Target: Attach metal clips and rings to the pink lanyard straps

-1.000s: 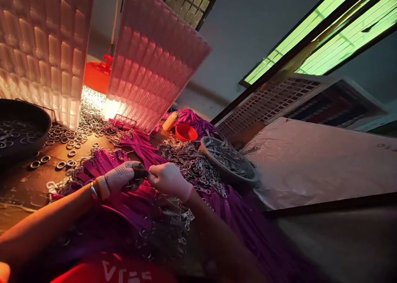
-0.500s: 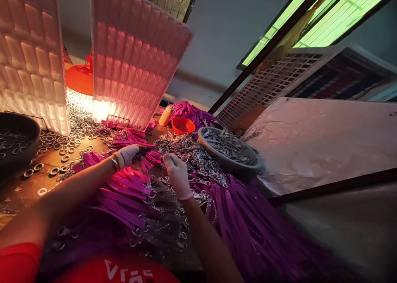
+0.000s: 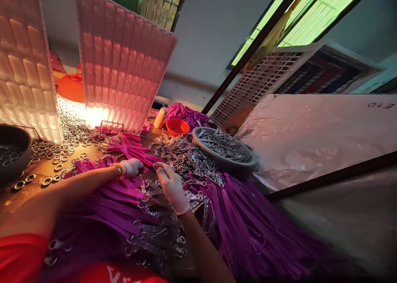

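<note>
My left hand (image 3: 132,167), in a whitish knit glove with darkened fingertips, is closed above a pile of purple straps (image 3: 118,208). What its fingers hold is hidden, though a short chain-like metal piece (image 3: 143,184) hangs just below them. Close by on the right, my right hand (image 3: 171,188), in a thin white glove, pinches a small metal ring (image 3: 157,166) at its fingertips. Beyond both hands, bright magenta straps (image 3: 132,147) lie on the table. Metal rings and chain-like parts at the ends of the near straps lie beneath my hands.
A heap of metal clasps (image 3: 186,157) lies beside a grey basin (image 3: 194,140) of similar pieces. Loose rings (image 3: 46,150) cover the left, near a dark bowl (image 3: 15,167). Two upright padded panels (image 3: 120,63) flank an orange lamp (image 3: 72,87). A red bowl (image 3: 178,127) stands behind.
The view has shifted slightly. My left hand has lowered and turned toward the near straps, with fingers curled in. The right hand stays in a pinch close to it.
</note>
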Demonstrator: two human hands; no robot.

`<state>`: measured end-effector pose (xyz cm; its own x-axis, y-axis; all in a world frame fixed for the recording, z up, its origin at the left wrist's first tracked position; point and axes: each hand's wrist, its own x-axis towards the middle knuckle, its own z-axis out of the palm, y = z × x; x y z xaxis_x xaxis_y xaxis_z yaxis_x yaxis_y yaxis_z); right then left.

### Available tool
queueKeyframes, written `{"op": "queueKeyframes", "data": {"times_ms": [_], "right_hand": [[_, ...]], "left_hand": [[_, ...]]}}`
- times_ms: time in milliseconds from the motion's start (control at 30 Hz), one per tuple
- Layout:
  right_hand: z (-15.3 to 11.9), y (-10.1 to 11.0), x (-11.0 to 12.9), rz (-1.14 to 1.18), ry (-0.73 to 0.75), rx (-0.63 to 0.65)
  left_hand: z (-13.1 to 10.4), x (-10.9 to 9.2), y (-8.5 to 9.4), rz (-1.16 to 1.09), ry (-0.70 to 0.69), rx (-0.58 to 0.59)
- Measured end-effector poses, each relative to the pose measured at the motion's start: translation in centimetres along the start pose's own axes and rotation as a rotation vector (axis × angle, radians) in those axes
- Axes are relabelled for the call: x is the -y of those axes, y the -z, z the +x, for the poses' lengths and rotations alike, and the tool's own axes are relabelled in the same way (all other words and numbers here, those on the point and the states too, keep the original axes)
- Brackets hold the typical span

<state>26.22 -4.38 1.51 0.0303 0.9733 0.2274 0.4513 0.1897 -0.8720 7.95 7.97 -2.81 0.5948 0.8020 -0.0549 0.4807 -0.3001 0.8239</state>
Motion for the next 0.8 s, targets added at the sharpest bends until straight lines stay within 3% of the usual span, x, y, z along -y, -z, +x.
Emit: {"op": "queueKeyframes", "data": {"times_ms": [200, 367, 600, 800], "right_hand": [[1.1, -1.7, 2.6, -0.142, 0.256, 0.145], [1.3, -3.9, 4.8, -0.642, 0.335, 0.251], [0.7, -5.1, 6.0, -1.012, 0.376, 0.312], [0.6, -4.9, 5.3, -0.881, 0.322, 0.322]], "left_hand": [[-6.0, -2.1, 3.1, -0.426, 0.159, -0.094], [-10.4, -2.9, 2.2, -0.633, 0.225, -0.120], [-11.5, -2.9, 0.5, -0.577, 0.153, -0.179], [-11.6, -2.8, 0.6, -0.505, 0.146, -0.147]]}}
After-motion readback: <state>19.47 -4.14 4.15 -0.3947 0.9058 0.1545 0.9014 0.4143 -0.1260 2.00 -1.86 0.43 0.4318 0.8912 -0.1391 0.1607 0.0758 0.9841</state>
